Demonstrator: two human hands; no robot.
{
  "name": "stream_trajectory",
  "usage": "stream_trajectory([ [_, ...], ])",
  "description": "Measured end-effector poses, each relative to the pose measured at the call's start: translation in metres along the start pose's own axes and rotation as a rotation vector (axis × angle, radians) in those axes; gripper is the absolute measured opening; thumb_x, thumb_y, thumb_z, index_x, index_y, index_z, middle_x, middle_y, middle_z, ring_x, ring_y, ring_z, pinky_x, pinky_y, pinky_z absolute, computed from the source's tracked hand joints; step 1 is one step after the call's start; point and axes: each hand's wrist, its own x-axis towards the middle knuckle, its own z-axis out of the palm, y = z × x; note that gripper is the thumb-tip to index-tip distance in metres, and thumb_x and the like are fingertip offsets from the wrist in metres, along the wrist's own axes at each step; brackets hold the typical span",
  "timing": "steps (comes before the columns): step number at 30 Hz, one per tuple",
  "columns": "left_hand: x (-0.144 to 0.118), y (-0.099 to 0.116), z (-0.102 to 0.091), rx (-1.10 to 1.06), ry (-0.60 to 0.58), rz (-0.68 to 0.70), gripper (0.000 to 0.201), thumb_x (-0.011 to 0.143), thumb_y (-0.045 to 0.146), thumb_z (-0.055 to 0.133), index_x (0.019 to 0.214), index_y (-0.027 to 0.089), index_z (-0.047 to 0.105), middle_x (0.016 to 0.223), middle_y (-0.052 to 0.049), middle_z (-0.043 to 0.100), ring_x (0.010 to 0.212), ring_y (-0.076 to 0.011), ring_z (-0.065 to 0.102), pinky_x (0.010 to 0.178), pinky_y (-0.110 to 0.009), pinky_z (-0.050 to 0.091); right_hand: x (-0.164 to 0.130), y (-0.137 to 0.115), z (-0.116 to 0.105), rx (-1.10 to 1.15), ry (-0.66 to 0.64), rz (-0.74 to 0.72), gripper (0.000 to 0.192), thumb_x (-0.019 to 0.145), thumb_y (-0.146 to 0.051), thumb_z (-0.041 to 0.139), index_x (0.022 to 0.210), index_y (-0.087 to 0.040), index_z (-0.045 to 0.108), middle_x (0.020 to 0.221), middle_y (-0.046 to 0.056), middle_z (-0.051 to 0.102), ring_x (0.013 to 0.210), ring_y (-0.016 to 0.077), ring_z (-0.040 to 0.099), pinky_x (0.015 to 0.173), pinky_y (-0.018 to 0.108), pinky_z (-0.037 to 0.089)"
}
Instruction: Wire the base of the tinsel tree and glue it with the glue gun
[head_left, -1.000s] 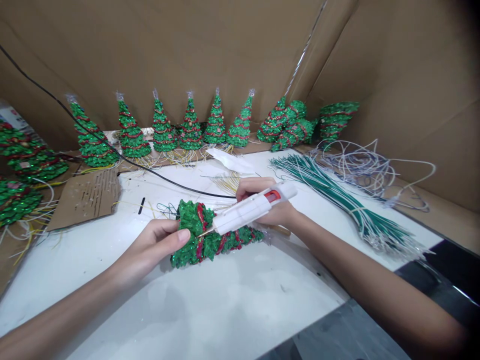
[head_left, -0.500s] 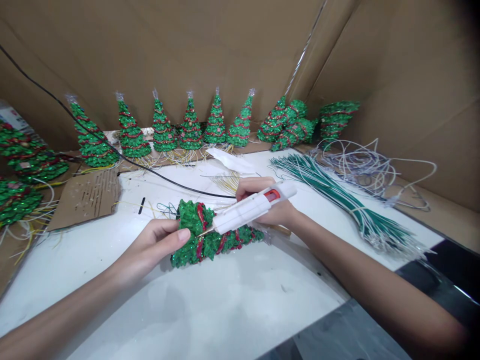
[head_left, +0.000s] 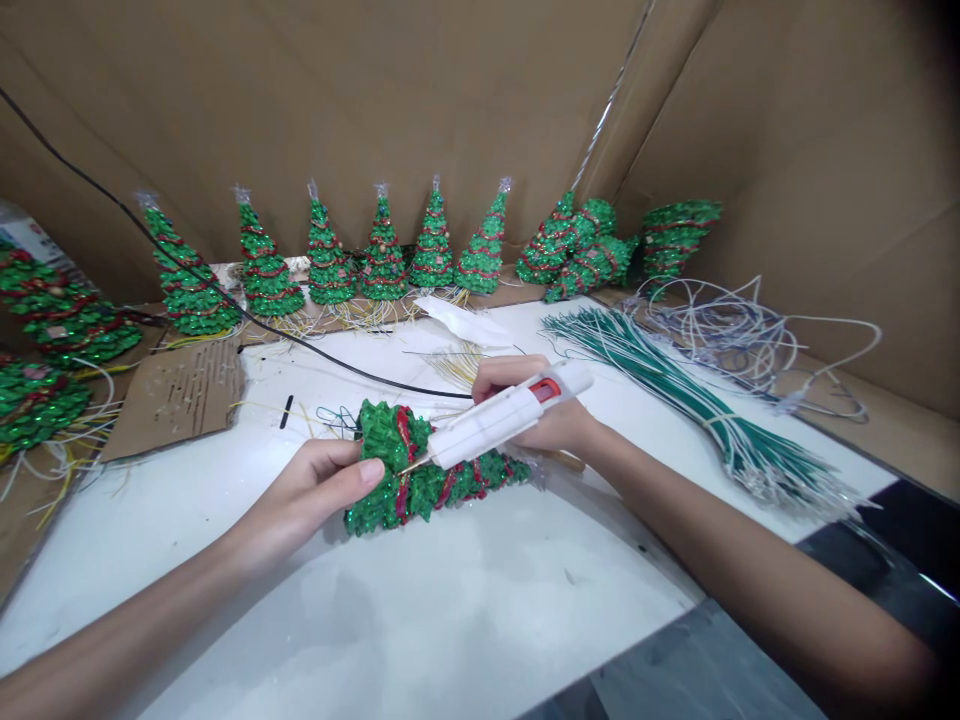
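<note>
We've got the small green glittery tree w/ red trim [head_left: 427,470] lying mid-table, left hand [head_left: 315,495] pinching its base, right hand [head_left: 536,405] wrapped round the white glue gun [head_left: 510,415]. Keep tip steady, tiny dabs imo.

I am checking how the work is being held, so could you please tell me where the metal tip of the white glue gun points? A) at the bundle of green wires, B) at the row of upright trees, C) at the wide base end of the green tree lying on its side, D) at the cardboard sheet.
C: the right hand holds the glue gun with its tip at the base of the lying tree, which the left hand steadies.
</note>
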Motion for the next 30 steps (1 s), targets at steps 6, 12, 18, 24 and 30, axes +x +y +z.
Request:
stream_trajectory([
  [6, 0.0011, -0.0010, 0.0000, -0.035, -0.006, -0.004, 0.039, 0.078, 0.053, 0.069, 0.071, 0.015, 0.070, 0.068, -0.001, 0.060, 0.062, -0.0137, 0.047, 0.058, -0.023, 0.035, -0.0003, 0.0016, 0.0003, 0.007, -0.013, -0.003, 0.036, 0.079, -0.045, 0.066, 0.063, -0.019, 0.049, 0.057, -0.003, 0.050, 0.051, 0.0088, 0.043, 0.050, 0.023, 0.034],
  [12, 0.0000, -0.0006, 0.0005, -0.023, 0.003, -0.009, 0.038, 0.077, 0.053, 0.070, 0.073, 0.015, 0.072, 0.068, -0.001, 0.058, 0.064, -0.0136, 0.047, 0.058, -0.023, 0.034, 0.0006, -0.0004, 0.0002, 0.026, -0.017, 0.005, 0.032, 0.079, -0.040, 0.066, 0.062, -0.019, 0.049, 0.057, -0.003, 0.050, 0.050, 0.0088, 0.042, 0.048, 0.022, 0.034],
  [18, -0.0001, 0.0000, 0.0007, 0.040, 0.021, -0.026, 0.041, 0.077, 0.055, 0.068, 0.073, 0.014, 0.071, 0.068, -0.003, 0.059, 0.063, -0.0153, 0.047, 0.057, -0.025, 0.034, 0.0011, -0.0018, -0.0002, 0.028, -0.024, 0.003, 0.028, 0.079, -0.035, 0.063, 0.062, -0.019, 0.049, 0.056, -0.002, 0.050, 0.050, 0.0095, 0.042, 0.049, 0.023, 0.035],
  [24, -0.0006, 0.0032, 0.0017, 0.083, 0.036, -0.037, 0.040, 0.077, 0.053, 0.066, 0.065, 0.015, 0.064, 0.063, -0.001, 0.055, 0.060, -0.0146, 0.046, 0.055, -0.025, 0.031, 0.0017, -0.0030, 0.0003, 0.051, -0.035, 0.008, 0.028, 0.079, -0.035, 0.063, 0.062, -0.019, 0.049, 0.057, -0.002, 0.049, 0.051, 0.0094, 0.042, 0.049, 0.023, 0.035],
  [30, -0.0031, 0.0057, 0.0032, 0.105, 0.066, -0.036, 0.040, 0.076, 0.052, 0.066, 0.061, 0.015, 0.061, 0.062, -0.001, 0.056, 0.058, -0.0143, 0.047, 0.053, -0.025, 0.032, 0.0016, -0.0034, 0.0016, 0.058, -0.030, 0.014, 0.026, 0.079, -0.033, 0.062, 0.061, -0.019, 0.049, 0.056, -0.003, 0.048, 0.050, 0.0086, 0.042, 0.048, 0.022, 0.034],
])
